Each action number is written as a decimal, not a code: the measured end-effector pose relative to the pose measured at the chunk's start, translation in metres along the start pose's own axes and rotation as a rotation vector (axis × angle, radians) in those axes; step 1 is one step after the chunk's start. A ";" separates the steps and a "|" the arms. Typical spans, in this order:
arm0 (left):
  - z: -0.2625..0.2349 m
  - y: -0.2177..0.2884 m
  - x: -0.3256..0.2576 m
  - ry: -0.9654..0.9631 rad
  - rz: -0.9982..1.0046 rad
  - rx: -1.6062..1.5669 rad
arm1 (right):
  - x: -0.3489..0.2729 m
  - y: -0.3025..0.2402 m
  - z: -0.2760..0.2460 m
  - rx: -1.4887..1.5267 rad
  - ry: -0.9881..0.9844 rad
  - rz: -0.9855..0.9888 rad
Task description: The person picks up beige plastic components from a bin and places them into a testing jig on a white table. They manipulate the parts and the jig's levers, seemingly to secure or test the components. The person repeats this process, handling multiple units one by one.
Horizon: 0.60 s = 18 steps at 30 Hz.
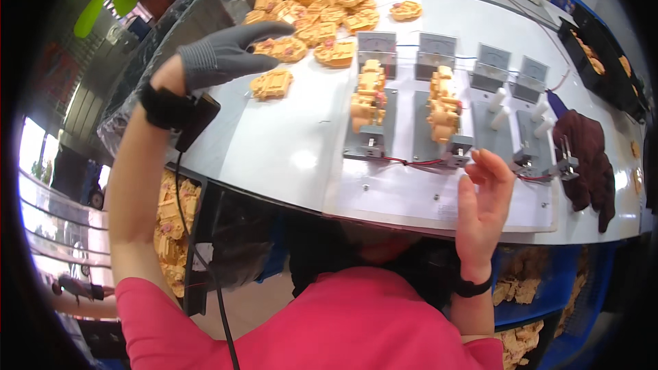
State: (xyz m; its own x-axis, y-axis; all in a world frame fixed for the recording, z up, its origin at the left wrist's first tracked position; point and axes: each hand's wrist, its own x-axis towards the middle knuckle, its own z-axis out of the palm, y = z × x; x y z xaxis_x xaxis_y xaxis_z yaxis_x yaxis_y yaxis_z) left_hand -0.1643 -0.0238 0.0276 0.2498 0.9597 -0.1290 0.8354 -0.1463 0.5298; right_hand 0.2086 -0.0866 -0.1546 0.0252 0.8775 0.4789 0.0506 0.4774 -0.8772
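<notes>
From the head camera, the gloved left hand reaches with fingers spread and empty toward the pile of tan plastic parts at the far left of the white table, nearest a loose tan part. The bare right hand hovers half-curled, holding nothing, above the table's near edge, just beside a grey test fixture carrying a tan part. A dark glove lies toward the right edge.
</notes>
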 end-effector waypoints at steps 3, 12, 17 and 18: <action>0.004 -0.082 -0.017 0.043 -0.280 0.132 | -0.002 -0.001 0.004 -0.019 -0.033 -0.020; 0.091 -0.164 0.057 0.144 -0.401 0.398 | -0.001 0.001 0.001 -0.085 -0.028 0.008; 0.096 -0.158 0.066 0.195 -0.511 0.165 | -0.001 0.001 0.002 -0.086 -0.025 0.004; 0.096 -0.174 0.064 0.213 -0.513 0.077 | -0.001 0.001 0.002 -0.080 -0.026 0.000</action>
State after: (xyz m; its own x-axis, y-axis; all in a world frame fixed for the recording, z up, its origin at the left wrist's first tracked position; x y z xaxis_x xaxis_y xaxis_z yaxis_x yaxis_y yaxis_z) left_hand -0.2465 0.0398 -0.1528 -0.2955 0.9387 -0.1774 0.8592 0.3423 0.3803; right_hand 0.2065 -0.0870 -0.1559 -0.0009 0.8789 0.4770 0.1307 0.4730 -0.8713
